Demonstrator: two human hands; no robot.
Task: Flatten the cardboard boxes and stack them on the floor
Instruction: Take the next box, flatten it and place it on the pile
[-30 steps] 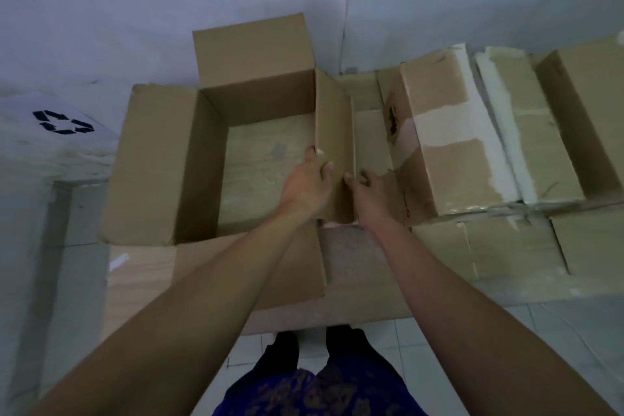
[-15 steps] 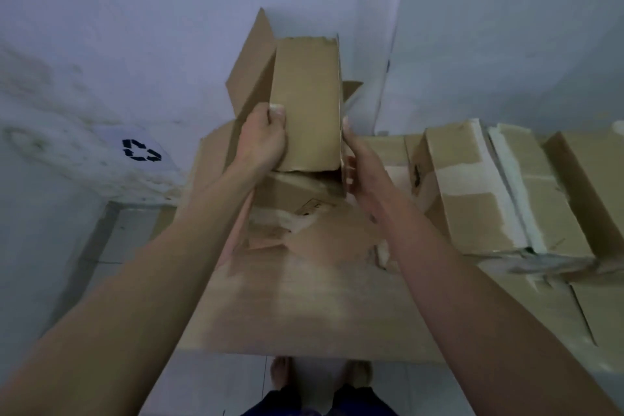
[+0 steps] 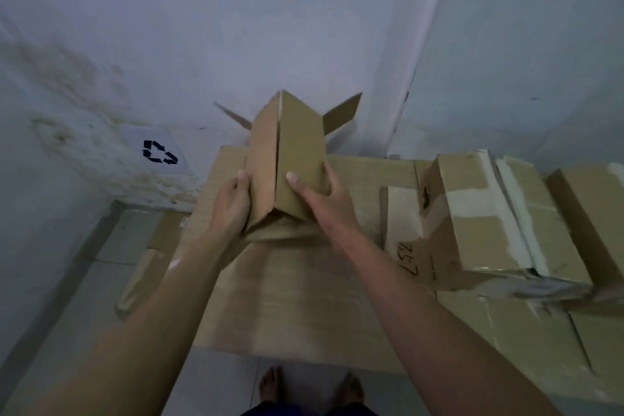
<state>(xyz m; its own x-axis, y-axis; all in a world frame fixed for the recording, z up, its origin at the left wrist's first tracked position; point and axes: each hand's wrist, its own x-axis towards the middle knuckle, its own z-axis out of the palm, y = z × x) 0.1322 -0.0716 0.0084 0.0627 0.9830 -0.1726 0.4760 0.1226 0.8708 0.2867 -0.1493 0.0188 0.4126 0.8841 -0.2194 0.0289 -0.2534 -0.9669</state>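
Observation:
I hold a brown cardboard box (image 3: 287,159) up in front of me, partly collapsed into a ridge with its flaps sticking out at the far end. My left hand (image 3: 233,203) grips its left panel, thumb on top. My right hand (image 3: 320,199) grips the right panel, thumb laid across the face. Under the box lies a large flat sheet of cardboard (image 3: 287,297) on the floor.
Taped boxes (image 3: 489,223) stand to the right on more flattened cardboard (image 3: 526,341). A wall corner (image 3: 398,132) rises just behind. A recycling symbol (image 3: 158,153) marks the stained left wall. Tiled floor (image 3: 84,297) shows at left, my bare feet (image 3: 310,388) below.
The open box was lifted off the floor and tipped up. Its sides have been pushed together into a narrow ridge, and my hands shifted to either side of it.

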